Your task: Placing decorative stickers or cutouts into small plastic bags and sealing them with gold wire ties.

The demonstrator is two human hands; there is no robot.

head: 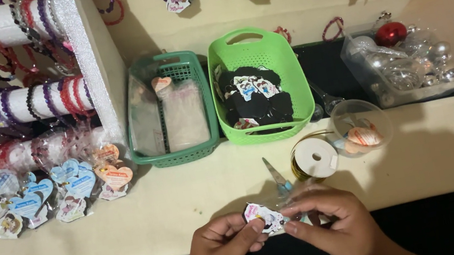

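Pinching a small printed charm (263, 217), both hands' grip clamped; scissors (276, 176), ribbon spool (314, 158) just behind.

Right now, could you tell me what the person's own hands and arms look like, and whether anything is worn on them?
The left hand and the right hand are both bare: no gloves, rings, watch or bracelets show. The wrists and the short stretch of forearm in view are bare too, with no sleeve visible.
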